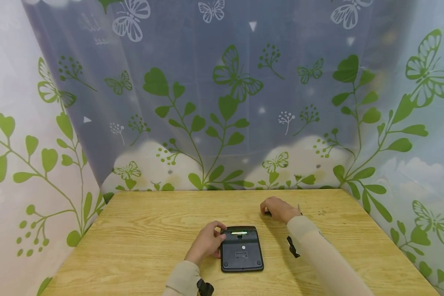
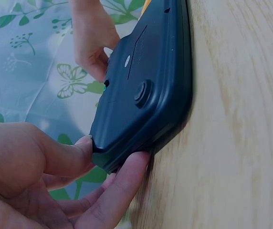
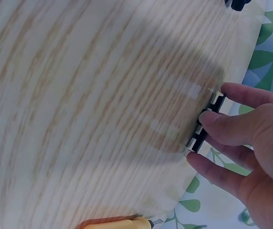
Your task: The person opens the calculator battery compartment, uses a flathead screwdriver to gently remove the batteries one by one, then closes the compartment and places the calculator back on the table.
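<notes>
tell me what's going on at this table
A person's left hand holds a black calculator-like device by its far-left corner, underside up on the wooden table, with a slot open near its far edge. Beyond it to the right, the right hand pinches a small black strip, perhaps the slot's cover. A yellow-handled tool lies nearby.

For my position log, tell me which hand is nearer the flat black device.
Left: the left hand grips the black device at its left edge; the right hand is apart, beyond it to the right.
</notes>
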Available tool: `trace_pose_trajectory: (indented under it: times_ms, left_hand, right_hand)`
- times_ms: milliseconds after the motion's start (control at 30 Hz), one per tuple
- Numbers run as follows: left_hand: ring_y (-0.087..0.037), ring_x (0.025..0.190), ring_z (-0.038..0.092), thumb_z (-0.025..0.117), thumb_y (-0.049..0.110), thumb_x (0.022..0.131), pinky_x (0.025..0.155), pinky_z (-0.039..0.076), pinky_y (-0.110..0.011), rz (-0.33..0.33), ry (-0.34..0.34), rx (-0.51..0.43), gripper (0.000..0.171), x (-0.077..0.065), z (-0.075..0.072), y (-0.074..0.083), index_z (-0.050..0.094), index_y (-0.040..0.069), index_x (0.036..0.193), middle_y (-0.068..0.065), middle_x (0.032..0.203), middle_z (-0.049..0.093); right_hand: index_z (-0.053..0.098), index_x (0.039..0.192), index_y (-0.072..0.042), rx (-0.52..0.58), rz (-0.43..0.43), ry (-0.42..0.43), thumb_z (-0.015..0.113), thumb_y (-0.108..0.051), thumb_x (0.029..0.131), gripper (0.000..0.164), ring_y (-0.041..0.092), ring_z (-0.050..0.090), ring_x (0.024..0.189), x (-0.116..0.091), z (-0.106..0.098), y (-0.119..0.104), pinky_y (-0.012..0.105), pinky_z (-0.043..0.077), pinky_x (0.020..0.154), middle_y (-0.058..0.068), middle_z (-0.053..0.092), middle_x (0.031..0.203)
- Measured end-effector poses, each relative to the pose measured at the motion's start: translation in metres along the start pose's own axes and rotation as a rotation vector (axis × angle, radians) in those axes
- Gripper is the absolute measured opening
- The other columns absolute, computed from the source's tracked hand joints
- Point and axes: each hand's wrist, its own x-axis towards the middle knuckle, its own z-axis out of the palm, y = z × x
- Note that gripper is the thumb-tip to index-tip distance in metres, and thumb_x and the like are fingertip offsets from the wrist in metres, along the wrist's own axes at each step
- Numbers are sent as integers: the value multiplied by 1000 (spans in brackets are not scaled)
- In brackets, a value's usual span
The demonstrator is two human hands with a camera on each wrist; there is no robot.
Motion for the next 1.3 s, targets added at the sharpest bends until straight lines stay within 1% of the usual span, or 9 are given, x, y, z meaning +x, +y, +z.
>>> trace_pose_trajectory:
  times_ms: [200, 533, 900, 1067, 1200, 1300]
  left_hand:
    - [-20, 72, 63, 63, 8, 102, 49, 60, -30, -8, 10, 5, 27, 1, 1, 2, 61, 7, 130, -13, 103, 59]
    - [-20, 73, 63, 63, 7, 102, 49, 61, -31, -7, 6, 5, 28, 0, 0, 3, 61, 6, 130, -14, 104, 59]
    - [-20, 71, 63, 63, 7, 102, 49, 61, -31, 0, 6, 0, 27, 0, 0, 2, 61, 6, 129, -14, 104, 60]
    - [-20, 72, 63, 62, 7, 102, 49, 61, -32, -1, 6, 1, 27, 0, 0, 2, 61, 6, 130, -15, 104, 60]
    - [-21, 71, 63, 62, 7, 103, 49, 61, -32, -2, 2, -4, 28, 0, 0, 1, 61, 6, 130, -15, 104, 60]
    - [-21, 72, 63, 62, 7, 103, 49, 61, -32, -1, 0, -7, 28, 1, -1, 1, 61, 6, 130, -15, 104, 60]
  right_hand:
    - [76, 98, -9, -37, -2, 0, 68, 15, 90, 26, 29, 72, 100, 0, -1, -2, 43, 63, 85, 9, 76, 106]
    - [76, 102, -8, -76, -2, -10, 67, 16, 90, 28, 30, 72, 102, 2, 0, -1, 44, 63, 87, 10, 75, 108]
    - [77, 107, -7, -52, 17, -19, 65, 15, 92, 29, 33, 71, 107, 3, 4, 1, 47, 62, 92, 13, 75, 114]
    - [76, 116, -6, -50, 16, -31, 65, 11, 94, 29, 34, 70, 113, 1, 2, 0, 48, 61, 96, 14, 74, 121]
    - [72, 126, -6, -34, 74, -61, 68, 6, 95, 34, 38, 64, 124, -2, -2, -2, 53, 57, 102, 15, 69, 131]
    - [70, 127, -6, -41, 115, -74, 74, 0, 93, 36, 39, 62, 127, -5, -9, -4, 55, 57, 103, 16, 67, 134]
